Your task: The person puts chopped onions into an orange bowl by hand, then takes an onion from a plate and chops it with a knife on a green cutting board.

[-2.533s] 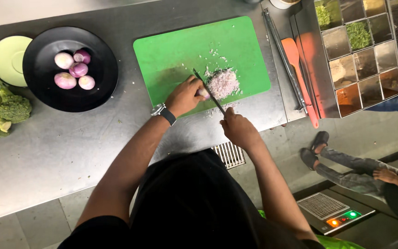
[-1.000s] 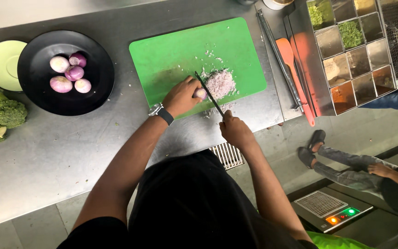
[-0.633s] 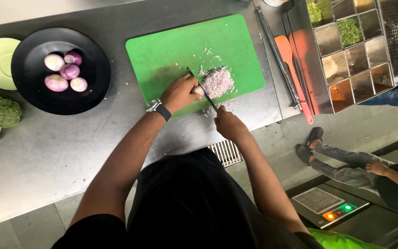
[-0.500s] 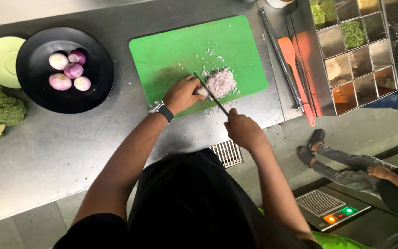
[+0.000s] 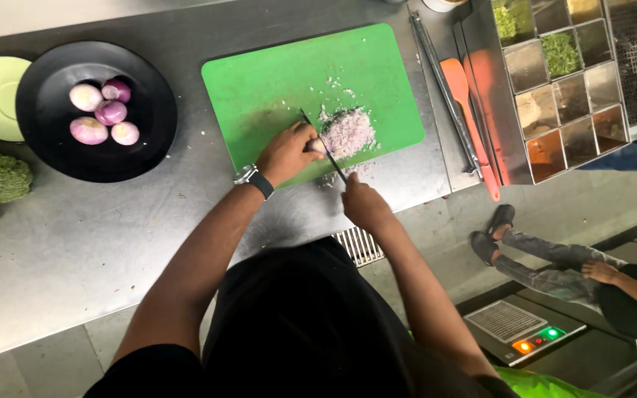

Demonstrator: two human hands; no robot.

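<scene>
On a green cutting board [image 5: 289,81] set on a steel bench [image 5: 75,243], a pile of finely chopped shallot [image 5: 348,133] is being minced. The knife [image 5: 322,144] is gripped in the closed right hand [image 5: 363,203], while the left hand [image 5: 285,153] is curled over what seems to be an uncut piece just beside the pile. Chopping looks to be under way; fingertips are best kept tucked for the following cut. Four peeled shallots [image 5: 101,114] wait on a black plate [image 5: 60,158].
</scene>
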